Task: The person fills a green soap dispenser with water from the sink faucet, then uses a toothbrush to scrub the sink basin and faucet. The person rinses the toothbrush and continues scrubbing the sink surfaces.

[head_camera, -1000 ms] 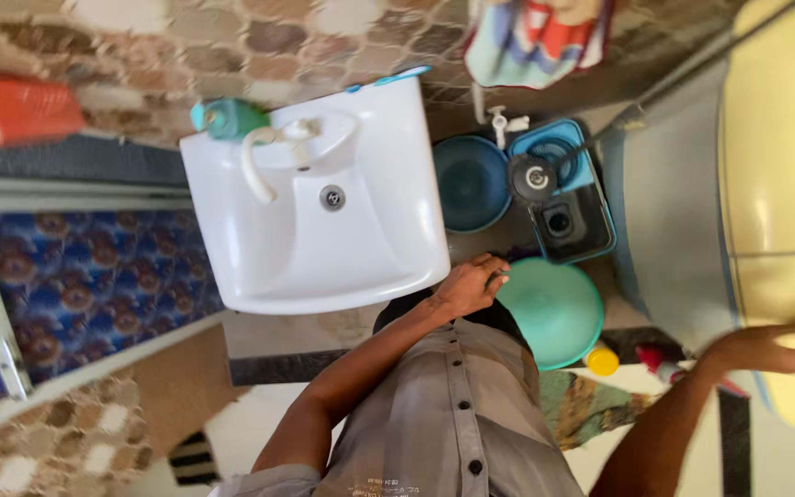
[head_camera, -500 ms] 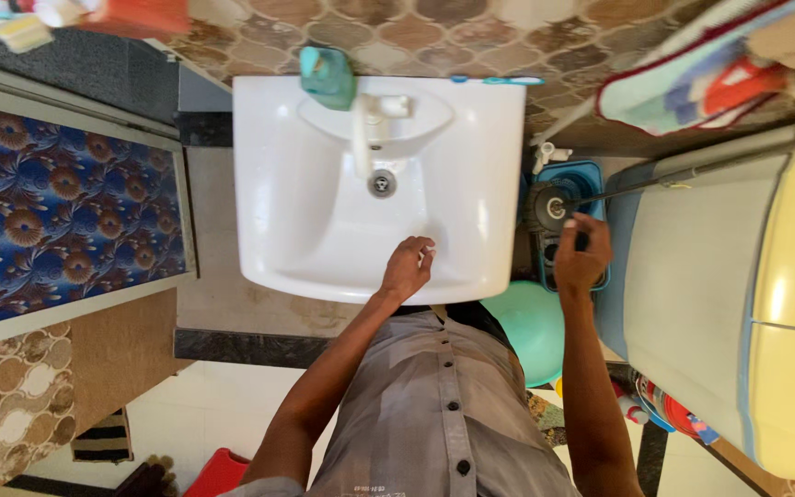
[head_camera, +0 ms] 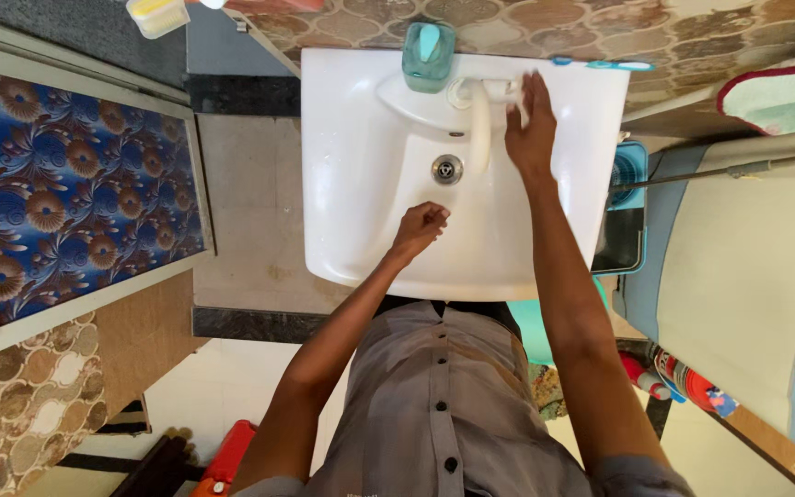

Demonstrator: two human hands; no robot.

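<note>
I look straight down at a white wash basin [head_camera: 351,230] with a round metal drain [head_camera: 447,168]. A white curved tap [head_camera: 480,124] reaches over the bowl. My right hand [head_camera: 531,129] lies on the white tap handle at the back of the basin, fingers spread over it. My left hand [head_camera: 419,226] hovers over the front of the bowl with its fingers loosely curled and nothing in them. A teal soap bottle [head_camera: 428,55] stands on the rim to the left of the tap. A blue toothbrush [head_camera: 604,64] lies at the back right corner.
A blue flowered panel [head_camera: 66,193] in a pale frame is to the left. A grey and yellow appliance [head_camera: 747,276] stands to the right, with a blue mop bucket [head_camera: 626,221] and a green tub [head_camera: 526,327] between it and the basin. A towel [head_camera: 784,97] hangs upper right.
My right hand has moved from the mop bucket at the right up to the tap handle. My left hand stays over the basin's front. The view has shifted left.
</note>
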